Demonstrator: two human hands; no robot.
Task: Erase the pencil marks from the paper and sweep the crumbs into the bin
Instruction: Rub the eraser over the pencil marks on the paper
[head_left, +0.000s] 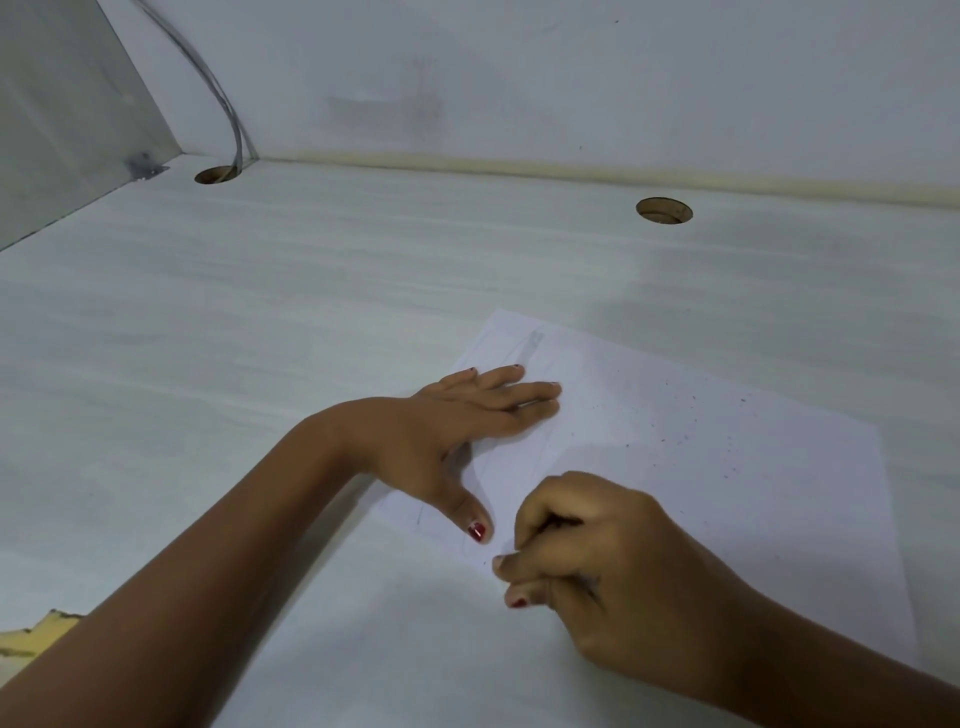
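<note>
- Paper: white sheet, lies flat on the white desk, right of centre, turned at an angle to the desk edge.
- Pencil marks: faint grey lines near the sheet's far corner; more thin lines run along its left side, very pale.
- Crumbs: small dark specks scattered over the sheet's right half.
- Left hand: flat on the sheet's left edge, palm down, fingers straight and slightly spread, thumb out toward the near side, pressing the sheet.
- Right hand: on the sheet's near-left part, just beside the left thumb, fingers curled tight with tips together; cannot tell what is inside, if anything.
- Two round holes in the desk, one at the back right, one in the back left corner with a cable entering.
</note>
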